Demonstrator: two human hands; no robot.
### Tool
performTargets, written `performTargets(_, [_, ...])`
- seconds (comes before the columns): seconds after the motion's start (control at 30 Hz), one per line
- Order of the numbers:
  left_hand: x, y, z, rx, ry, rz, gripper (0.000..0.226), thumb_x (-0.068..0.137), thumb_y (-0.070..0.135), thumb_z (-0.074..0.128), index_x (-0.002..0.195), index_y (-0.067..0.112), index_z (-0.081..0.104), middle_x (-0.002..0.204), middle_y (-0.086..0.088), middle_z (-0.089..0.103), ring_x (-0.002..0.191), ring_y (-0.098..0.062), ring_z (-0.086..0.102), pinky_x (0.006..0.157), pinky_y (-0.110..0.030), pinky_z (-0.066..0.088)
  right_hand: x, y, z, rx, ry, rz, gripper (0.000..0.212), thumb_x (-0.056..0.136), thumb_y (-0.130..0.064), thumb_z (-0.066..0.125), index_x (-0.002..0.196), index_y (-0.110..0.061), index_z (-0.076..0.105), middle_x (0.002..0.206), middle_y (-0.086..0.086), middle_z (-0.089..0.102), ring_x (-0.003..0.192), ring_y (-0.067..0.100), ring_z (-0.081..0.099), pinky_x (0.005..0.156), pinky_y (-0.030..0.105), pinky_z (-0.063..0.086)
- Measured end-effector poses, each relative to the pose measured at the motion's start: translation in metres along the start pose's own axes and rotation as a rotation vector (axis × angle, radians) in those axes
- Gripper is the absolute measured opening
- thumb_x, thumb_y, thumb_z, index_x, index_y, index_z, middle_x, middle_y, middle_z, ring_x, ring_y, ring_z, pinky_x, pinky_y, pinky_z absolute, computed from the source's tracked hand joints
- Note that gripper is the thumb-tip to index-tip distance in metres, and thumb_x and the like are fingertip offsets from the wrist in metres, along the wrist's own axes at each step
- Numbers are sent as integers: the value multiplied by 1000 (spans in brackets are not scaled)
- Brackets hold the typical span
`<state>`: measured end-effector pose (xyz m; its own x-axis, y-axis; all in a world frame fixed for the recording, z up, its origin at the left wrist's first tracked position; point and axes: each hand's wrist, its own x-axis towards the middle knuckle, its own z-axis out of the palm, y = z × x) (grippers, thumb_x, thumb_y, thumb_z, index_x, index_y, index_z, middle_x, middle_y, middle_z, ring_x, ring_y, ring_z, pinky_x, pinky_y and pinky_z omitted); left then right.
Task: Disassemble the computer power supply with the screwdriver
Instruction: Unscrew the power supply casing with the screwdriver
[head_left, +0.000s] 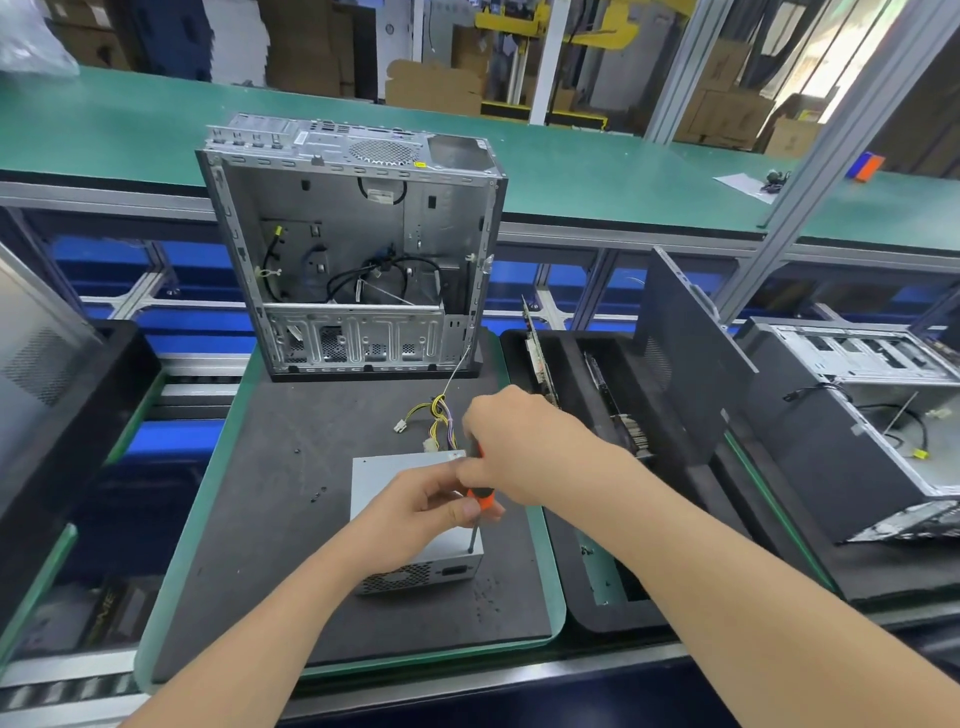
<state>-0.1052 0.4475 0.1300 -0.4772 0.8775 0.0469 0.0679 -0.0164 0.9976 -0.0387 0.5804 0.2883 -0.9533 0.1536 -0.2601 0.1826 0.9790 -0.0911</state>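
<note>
This is a factory line for taking computers apart, or a workshop much like it; long worktops (597, 171) topped in green matting run across the view on aluminium frame posts (852, 156); green-edged trays (215, 467) lined with black foam sit in a row on a roller track (62, 693), carrying stripped computer cases (358, 249) and parts; behind stand stacked cardboard boxes (306, 47) and what may be a yellow lifting machine (524, 23), too distant to be sure.
</note>
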Motion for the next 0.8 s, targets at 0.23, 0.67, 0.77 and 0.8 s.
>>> performTargets(0.23, [0, 6, 0, 36, -17, -13, 20, 105, 17, 58, 121, 15, 70, 113, 1, 79, 108, -19, 75, 95, -26, 56, -4, 11, -12, -18, -152, -230, 15, 84, -22, 70, 93, -25, 59, 84, -10, 56, 87, 21, 63, 71, 39, 58])
performTargets(0.67, [2, 4, 4, 26, -4, -19, 22, 107, 18, 57, 120, 28, 72, 114, 0, 78, 109, -19, 75, 96, -33, 58, -12, -3, -14, -85, 254, 136, 72, 81, -92, 34, 69, -21, 40, 70, -1, 46, 56, 18, 41, 47, 28, 25])
performTargets(0.77, [1, 5, 3, 21, 5, -22, 28, 106, 14, 58, 112, 36, 75, 111, 1, 79, 105, -16, 75, 93, -28, 58, -5, -11, 1, -38, 136, 210, 68, 90, -82, 36, 65, -19, 38, 69, 1, 43, 58, 23, 45, 47, 28, 24])
performTargets(0.8, [0, 5, 2, 21, 7, -28, 28, 106, 13, 58, 110, 34, 76, 110, 2, 79, 103, -14, 75, 91, -25, 57, -2, -12, 5, 6, 104, 200, 61, 94, -74, 44, 66, -20, 35, 70, 1, 41, 65, 27, 48, 47, 28, 24])
